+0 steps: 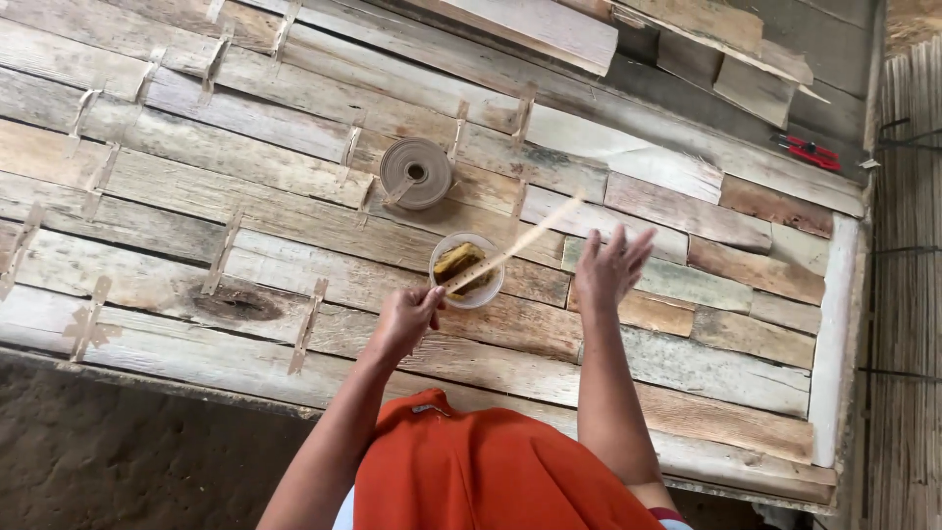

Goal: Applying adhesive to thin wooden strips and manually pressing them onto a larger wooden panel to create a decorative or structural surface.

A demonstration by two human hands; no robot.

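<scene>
My left hand (408, 316) pinches one end of a thin pale paper strip (515, 242) just beside a small clear cup (467, 270) holding a brownish sponge or paste. The strip runs up and to the right over the cup. My right hand (608, 267) is spread open, fingers apart, close to the strip's far end and hovering over the patched veneer boards (294, 226). A grey-brown roll of tape (416, 173) lies flat on the boards above the cup.
Short tape pieces (307, 324) bridge seams across the wooden sheets. Loose boards (726, 49) are stacked at the far right. A red tool (812, 152) lies near the right edge. Bamboo-like slats (908, 294) stand on the right; dirt floor (118, 461) lower left.
</scene>
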